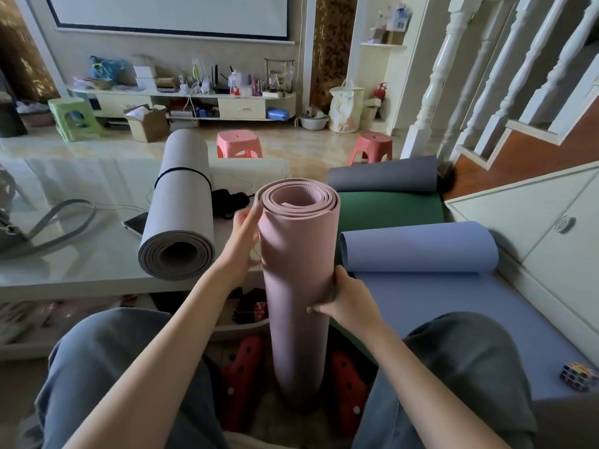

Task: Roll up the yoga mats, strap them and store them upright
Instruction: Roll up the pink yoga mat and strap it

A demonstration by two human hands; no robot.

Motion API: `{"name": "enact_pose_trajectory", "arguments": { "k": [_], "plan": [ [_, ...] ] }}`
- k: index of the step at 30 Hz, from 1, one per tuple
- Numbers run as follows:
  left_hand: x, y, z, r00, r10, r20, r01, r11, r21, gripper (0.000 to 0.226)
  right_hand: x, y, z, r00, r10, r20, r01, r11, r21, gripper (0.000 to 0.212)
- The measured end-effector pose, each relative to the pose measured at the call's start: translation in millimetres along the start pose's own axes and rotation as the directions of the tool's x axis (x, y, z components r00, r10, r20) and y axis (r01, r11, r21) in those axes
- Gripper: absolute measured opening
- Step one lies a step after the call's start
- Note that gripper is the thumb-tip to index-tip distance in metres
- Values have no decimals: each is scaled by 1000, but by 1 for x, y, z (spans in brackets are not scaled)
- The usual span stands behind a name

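Pink yoga mat [296,286] is standing up tall between the person's knees, rolled into a thick tube, with its bottom end down on the floor by two red shoes [241,380]. The left hand [243,238] is holding the mat near the top, and its fingers [251,215] are curling round the outer edge of the roll. The right hand [345,299] is gripping the mat lower down, with its fingers wrapping round the far side and the thumb pressing on the front. No strap is showing on the pink mat.

Just to the left, a grey mat [180,215] is lying rolled up on the glass counter [81,254], with a dark strap [183,171] going round it. Black cords [227,200] are sitting beside it on the counter.

To the right, a purple mat [437,286] is lying partly unrolled. A green mat [392,207] and a dark grey mat [382,173] are lying behind it. A puzzle cube [578,375] is resting on the purple mat near the right knee.

Farther off, two pink stools [238,144] are standing on the floor.
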State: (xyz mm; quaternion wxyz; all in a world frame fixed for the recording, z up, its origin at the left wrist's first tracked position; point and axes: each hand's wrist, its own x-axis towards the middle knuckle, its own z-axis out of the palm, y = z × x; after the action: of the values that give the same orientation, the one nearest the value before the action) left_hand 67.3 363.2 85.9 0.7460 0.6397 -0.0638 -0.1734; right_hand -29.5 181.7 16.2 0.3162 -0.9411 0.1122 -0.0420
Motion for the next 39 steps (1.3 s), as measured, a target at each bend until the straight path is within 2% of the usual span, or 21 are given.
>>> {"name": "enact_pose_trajectory", "arguments": {
  "k": [1,2,4,6,8,9,13,16,18,20,23,25,27,29,31,33,36,39],
  "plan": [
    [2,9,5,996,61,-68,-59,998,36,77,0,1,1,999,-30,-28,30,999,12,53],
    [3,17,10,984,138,-111,-128,987,98,80,0,2,2,998,-51,-43,54,997,59,48],
    [1,30,19,936,342,-86,-307,910,280,83,0,7,8,997,-75,-13,76,976,206,46],
    [2,33,25,857,514,23,-444,716,538,72,-2,12,12,999,-28,31,13,913,408,45],
    [3,35,28,846,522,108,-419,527,739,53,-1,18,10,994,36,101,-89,807,584,43],
    [3,34,28,855,500,137,-405,480,778,47,0,22,8,990,51,129,-121,769,628,41],
    [10,42,25,842,453,292,-486,405,774,52,4,35,-6,972,41,232,-189,723,664,30],
    [13,50,20,852,382,359,-497,372,784,48,12,41,-14,976,74,205,-185,779,598,22],
    [14,45,20,851,387,355,-495,365,789,47,17,38,-16,983,114,145,-171,856,488,17],
    [10,35,23,828,476,298,-488,346,801,58,16,28,-13,983,122,136,-174,849,499,19],
    [1,16,31,722,653,229,-499,261,827,54,12,5,-11,984,131,119,-172,564,808,35],
    [-4,8,40,648,729,221,-490,177,853,42,18,-13,-22,991,131,28,-86,461,883,49],
    [-5,3,49,547,801,244,-502,80,861,34,29,-37,-39,994,82,-75,31,446,895,60],
    [-4,-2,56,447,846,290,-533,-8,846,34,37,-56,-54,987,62,-152,112,421,900,59],
    [-6,-5,62,391,853,345,-566,-73,821,38,42,-65,-65,970,83,-227,158,494,855,52],
    [-9,-5,67,415,826,380,-564,-94,820,40,43,-65,-66,950,71,-305,211,574,791,33],
    [-9,2,71,473,769,430,-545,-128,828,44,45,-63,-66,924,172,-342,207,527,824,20],
    [-9,13,72,509,688,517,-558,-192,807,51,50,-63,-78,944,222,-246,113,481,869,18]
  ]
}}
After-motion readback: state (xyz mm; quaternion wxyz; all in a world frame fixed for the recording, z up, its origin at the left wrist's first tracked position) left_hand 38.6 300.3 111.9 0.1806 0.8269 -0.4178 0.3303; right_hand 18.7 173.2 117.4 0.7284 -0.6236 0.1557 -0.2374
